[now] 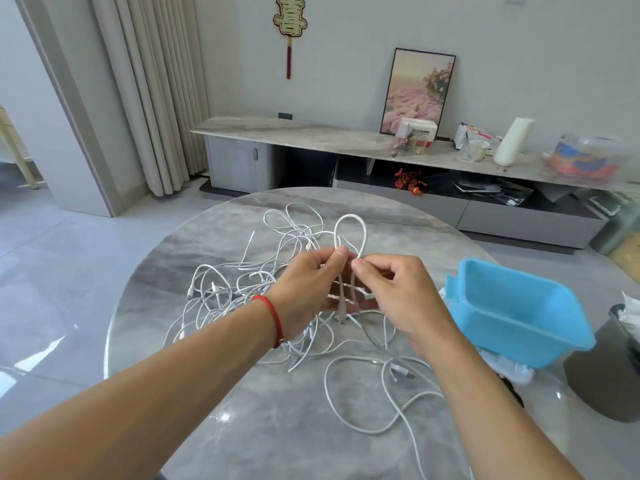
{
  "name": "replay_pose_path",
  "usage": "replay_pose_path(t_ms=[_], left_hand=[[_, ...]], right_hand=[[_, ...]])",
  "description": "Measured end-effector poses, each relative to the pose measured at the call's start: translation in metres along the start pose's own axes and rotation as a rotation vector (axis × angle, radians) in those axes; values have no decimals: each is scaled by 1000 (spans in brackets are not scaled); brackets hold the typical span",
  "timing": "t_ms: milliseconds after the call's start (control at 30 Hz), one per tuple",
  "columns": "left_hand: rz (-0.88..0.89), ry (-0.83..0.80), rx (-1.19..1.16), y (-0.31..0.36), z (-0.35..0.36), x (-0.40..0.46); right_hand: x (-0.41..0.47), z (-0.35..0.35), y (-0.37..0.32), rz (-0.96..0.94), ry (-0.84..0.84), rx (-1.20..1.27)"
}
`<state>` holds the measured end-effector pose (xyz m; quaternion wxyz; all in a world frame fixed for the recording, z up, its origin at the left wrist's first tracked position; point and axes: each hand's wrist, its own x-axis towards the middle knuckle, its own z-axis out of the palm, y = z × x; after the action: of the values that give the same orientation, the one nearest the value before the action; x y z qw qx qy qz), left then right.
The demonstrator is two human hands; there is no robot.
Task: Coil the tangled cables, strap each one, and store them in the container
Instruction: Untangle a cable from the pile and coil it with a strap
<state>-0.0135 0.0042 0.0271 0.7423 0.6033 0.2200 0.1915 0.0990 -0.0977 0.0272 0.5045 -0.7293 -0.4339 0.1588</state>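
1. Cable [349, 233] is held above the tangled cables [263, 289] as a small upright loop, its ends hanging down.
2. One side is pinched by the left hand [311, 289], the other by the right hand [398, 292].
3. A blue container [512, 306] is seen at the right edge of the round table [277, 427].

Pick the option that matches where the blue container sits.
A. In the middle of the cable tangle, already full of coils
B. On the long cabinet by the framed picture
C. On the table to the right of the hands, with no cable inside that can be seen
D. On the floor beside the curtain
C: the blue container stands at the round table's right edge, right of the right hand, while the tangled cables lie outside it on the tabletop.
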Motion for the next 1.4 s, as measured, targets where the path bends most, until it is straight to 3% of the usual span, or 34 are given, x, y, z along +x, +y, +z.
replay_pose_path(t_ms=[200,300,367,433,533,633,733,800,933,1100,1400], left_hand=[[95,-43,165,-6,6,7],[36,-53,-7,-7,4,12],[-8,-24,-152,-5,1,14],[-45,42,-255,-2,-5,15],[-67,114,-424,8,-23,18],[-42,179,-394,14,-37,19],[-72,192,-170,11,-43,16],[-142,117,-1,6,-44,12],[-225,-56,131,-5,-31,2],[-246,-225,156,-4,-24,0],[-275,-227,122,-4,-31,2]], right_hand=[[3,-10,2,-51,-7,-136],[6,-10,3,-21,55,-63],[6,-4,6,58,-6,56],[3,3,15,145,-99,16],[-8,13,27,240,-336,0],[-16,13,29,208,-458,-56],[-15,6,26,0,-367,-392],[-17,4,21,-122,-280,-489],[-16,4,14,-234,-132,-464],[-15,2,12,-206,-171,-356],[-19,-3,9,-187,-99,-299]])
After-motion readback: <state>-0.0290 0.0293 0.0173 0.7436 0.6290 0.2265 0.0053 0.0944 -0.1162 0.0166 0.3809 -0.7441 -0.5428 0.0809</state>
